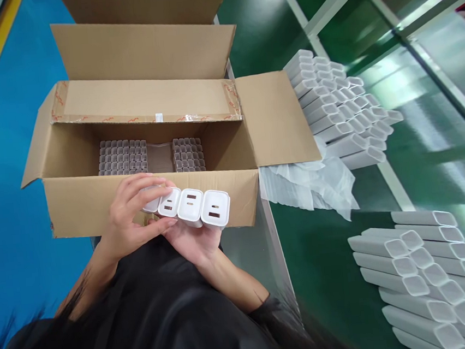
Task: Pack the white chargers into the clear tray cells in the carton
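Observation:
A short row of white charger pieces [190, 205], each with two port slots in its end face, lies across both hands in front of the cardboard box. My left hand [131, 211] is closed on the left end of the row, fingers on top and thumb in front, partly hiding the pieces there. Beneath the row, my right hand [196, 246] cups the pieces from below, its fingers mostly hidden behind them. Just beyond the hands stands the open cardboard box [152, 198]. Inside it are two blocks of upright white pieces [121, 156], with a gap between them.
On the green surface to the right lies a stack of white tubes [341, 109], with a second stack of tubes [432, 281] nearer me. Crumpled translucent plastic [311, 180] lies by the box's right flap [276, 118]. Metal frame bars [339, 2] cross the upper right.

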`<state>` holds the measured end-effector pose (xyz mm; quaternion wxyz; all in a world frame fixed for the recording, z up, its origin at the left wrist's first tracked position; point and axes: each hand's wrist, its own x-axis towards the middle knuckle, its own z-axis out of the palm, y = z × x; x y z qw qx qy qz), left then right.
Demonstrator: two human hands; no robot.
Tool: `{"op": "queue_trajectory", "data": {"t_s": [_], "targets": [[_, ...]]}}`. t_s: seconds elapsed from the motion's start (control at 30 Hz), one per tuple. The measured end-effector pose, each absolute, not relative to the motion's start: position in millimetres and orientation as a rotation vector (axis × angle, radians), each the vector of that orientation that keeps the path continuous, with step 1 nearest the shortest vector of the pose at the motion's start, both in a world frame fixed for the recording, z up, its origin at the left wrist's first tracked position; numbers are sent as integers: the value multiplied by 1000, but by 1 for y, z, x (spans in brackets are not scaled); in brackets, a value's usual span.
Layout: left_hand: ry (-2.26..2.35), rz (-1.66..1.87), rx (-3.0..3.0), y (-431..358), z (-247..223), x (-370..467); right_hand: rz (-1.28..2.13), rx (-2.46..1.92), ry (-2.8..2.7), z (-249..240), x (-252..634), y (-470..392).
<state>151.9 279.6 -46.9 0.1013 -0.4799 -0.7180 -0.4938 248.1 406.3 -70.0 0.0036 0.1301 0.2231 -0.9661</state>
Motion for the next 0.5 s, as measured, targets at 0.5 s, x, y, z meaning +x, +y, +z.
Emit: {"op": "queue_trajectory", "data": {"t_s": [0.5], "targets": [[-2086, -1463, -1497, 278, -48, 153, -3057, 343, 507, -67, 241, 406]]}}
